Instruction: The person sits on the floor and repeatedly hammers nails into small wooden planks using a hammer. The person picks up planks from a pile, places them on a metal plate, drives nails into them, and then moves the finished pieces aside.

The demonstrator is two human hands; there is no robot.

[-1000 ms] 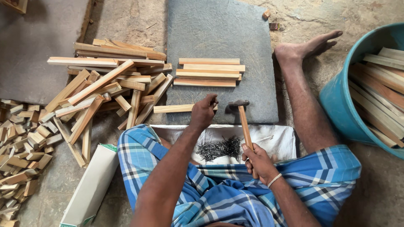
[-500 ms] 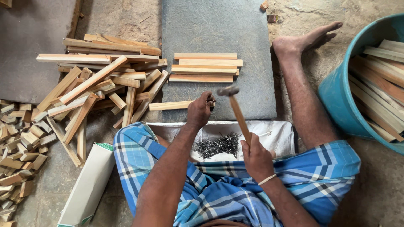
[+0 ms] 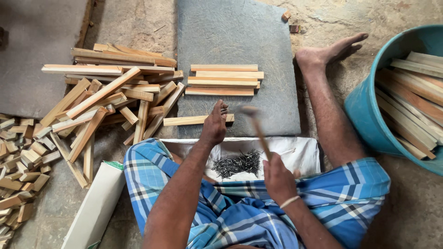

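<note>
- My left hand [image 3: 214, 124]: fingers pinched at the wood strip [image 3: 196, 120], on the stone slab [image 3: 240, 41].
- My right hand [image 3: 277, 177]: clenched round the hammer [image 3: 258, 131], head at 12 o'clock.
- Nails [image 3: 237, 163]: heaped between my hands.

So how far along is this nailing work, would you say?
Early, by the look of it. Four strips lie neatly side by side on the grey slab, perhaps finished. In hand: the left hand steadies one strip while the right hand swings a hammer. Left: the loose heap, the tub full of strips, and a pile of nails.
</note>
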